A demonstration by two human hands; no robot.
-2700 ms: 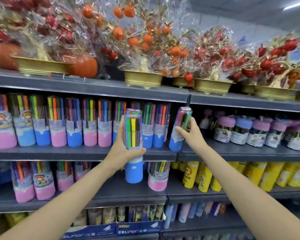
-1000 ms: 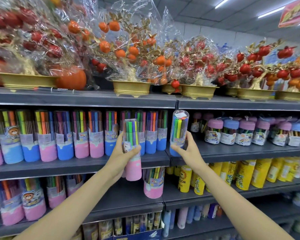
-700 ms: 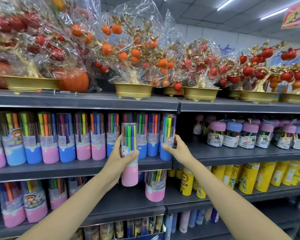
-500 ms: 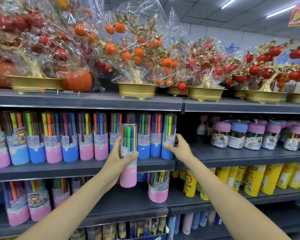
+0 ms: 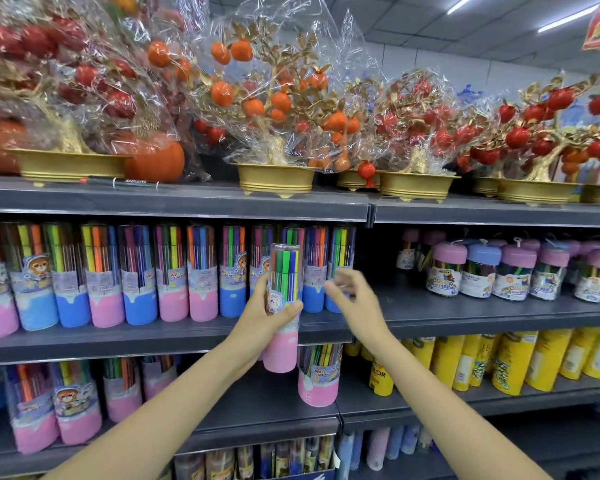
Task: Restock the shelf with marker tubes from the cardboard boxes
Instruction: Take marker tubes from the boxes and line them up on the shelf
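Note:
My left hand [image 5: 262,315] grips a pink-bottomed marker tube [image 5: 282,306] upright in front of the middle shelf [image 5: 174,336]. That shelf holds a row of marker tubes with pink and blue bottoms [image 5: 139,275]. At the row's right end stands a blue-bottomed tube [image 5: 342,261]. Just in front of it hovers my right hand [image 5: 355,301], blurred, fingers loosely spread and holding nothing. No cardboard boxes are in view.
Wrapped ornamental fruit trees in gold pots [image 5: 276,178] fill the top shelf. Small pink- and blue-lidded jars [image 5: 478,271] stand right of the tubes. The lower shelf [image 5: 264,407] carries more marker tubes [image 5: 319,375] and yellow tubes [image 5: 510,365].
My right hand set the blue-bottomed tube at the right end of the row and let go of it, drawing back slightly. My left hand keeps holding the pink tube.

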